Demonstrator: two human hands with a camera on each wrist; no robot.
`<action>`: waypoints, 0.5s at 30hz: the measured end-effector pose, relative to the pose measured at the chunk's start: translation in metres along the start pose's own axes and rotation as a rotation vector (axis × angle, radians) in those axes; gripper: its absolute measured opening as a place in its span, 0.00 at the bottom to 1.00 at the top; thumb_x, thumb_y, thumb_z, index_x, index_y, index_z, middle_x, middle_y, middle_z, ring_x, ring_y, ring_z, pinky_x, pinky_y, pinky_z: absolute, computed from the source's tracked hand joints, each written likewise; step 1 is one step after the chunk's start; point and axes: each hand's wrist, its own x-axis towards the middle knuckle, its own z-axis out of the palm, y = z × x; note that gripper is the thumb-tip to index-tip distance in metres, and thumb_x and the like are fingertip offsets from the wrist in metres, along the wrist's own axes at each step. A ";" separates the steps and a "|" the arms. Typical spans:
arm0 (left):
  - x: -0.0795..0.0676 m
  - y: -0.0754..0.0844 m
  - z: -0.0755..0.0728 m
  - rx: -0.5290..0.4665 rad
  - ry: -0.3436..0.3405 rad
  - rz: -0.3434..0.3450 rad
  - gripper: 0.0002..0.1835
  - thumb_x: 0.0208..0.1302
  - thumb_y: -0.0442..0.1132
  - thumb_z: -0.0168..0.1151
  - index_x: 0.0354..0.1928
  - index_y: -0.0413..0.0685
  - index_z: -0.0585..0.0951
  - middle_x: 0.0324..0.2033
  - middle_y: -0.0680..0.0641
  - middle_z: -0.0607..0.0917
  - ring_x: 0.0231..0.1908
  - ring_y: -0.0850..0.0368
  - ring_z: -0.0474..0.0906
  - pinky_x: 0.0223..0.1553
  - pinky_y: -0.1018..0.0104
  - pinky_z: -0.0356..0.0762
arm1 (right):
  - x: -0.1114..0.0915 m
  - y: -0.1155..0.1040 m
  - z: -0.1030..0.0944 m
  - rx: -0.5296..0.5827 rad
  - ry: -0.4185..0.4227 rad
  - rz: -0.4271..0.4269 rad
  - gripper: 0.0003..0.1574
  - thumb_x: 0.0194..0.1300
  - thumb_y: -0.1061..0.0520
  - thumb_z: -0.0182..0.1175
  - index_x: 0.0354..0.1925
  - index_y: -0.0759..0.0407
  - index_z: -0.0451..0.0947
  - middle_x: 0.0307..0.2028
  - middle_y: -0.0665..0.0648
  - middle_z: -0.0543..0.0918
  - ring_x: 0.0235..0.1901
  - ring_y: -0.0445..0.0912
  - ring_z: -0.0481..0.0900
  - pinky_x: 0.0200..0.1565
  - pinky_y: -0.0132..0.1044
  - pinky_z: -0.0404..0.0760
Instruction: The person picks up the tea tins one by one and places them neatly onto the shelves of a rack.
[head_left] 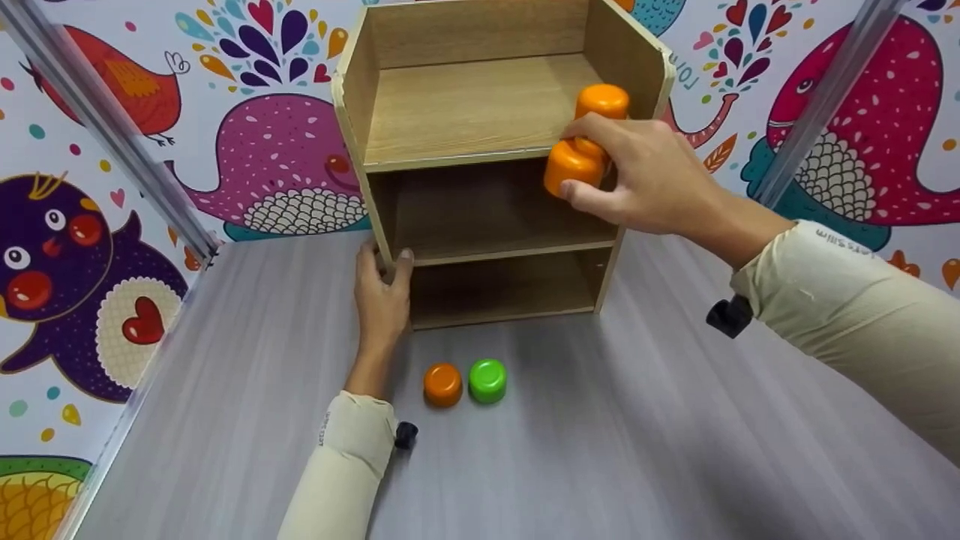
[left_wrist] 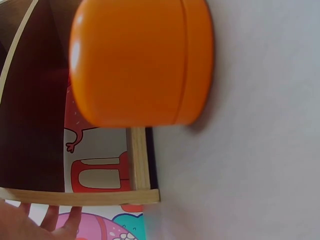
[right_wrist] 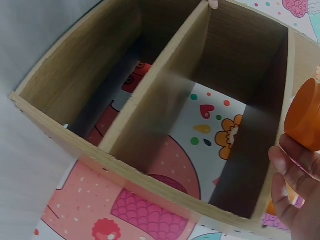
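Note:
My right hand (head_left: 645, 169) grips a small rounded orange container (head_left: 571, 169) just in front of the top shelf, thumb below and fingers over it. In the right wrist view, the held container (right_wrist: 304, 115) shows at the right edge. A second orange container (head_left: 602, 99) stands on the top shelf just behind it, partly hidden by my hand. My left hand (head_left: 384, 300) holds the left side panel of the small wooden shelf unit (head_left: 465, 154), thumb at the front edge and fingers along the outside. In the left wrist view, those fingers (left_wrist: 72, 220) show beyond the panel's edge.
An orange container (head_left: 442, 385) and a green container (head_left: 487, 381) stand side by side on the grey tabletop (head_left: 600, 450), near my left forearm. Walls with cartoon animals (head_left: 285, 157) enclose the table, with metal posts (head_left: 120, 135) at the corners.

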 end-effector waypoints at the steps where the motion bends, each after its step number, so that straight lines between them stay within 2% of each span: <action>1: 0.000 -0.001 0.000 0.001 0.001 0.000 0.28 0.64 0.54 0.56 0.63 0.52 0.67 0.49 0.49 0.72 0.44 0.53 0.69 0.43 0.57 0.68 | 0.002 -0.002 -0.002 0.000 0.002 -0.006 0.32 0.56 0.34 0.57 0.55 0.47 0.70 0.38 0.53 0.78 0.36 0.48 0.74 0.38 0.41 0.71; 8: 0.000 0.000 0.000 0.015 0.000 0.013 0.27 0.64 0.56 0.55 0.61 0.52 0.67 0.48 0.49 0.72 0.43 0.53 0.69 0.43 0.56 0.68 | 0.015 -0.010 -0.014 0.002 0.023 -0.064 0.31 0.56 0.36 0.56 0.53 0.49 0.71 0.33 0.53 0.77 0.31 0.48 0.72 0.33 0.39 0.68; 15: 0.000 0.000 0.000 -0.001 -0.006 0.020 0.27 0.65 0.54 0.55 0.62 0.53 0.66 0.48 0.49 0.72 0.44 0.55 0.69 0.45 0.56 0.69 | 0.026 -0.015 -0.025 -0.012 0.028 -0.047 0.33 0.57 0.35 0.56 0.55 0.49 0.70 0.37 0.56 0.78 0.35 0.50 0.72 0.35 0.39 0.67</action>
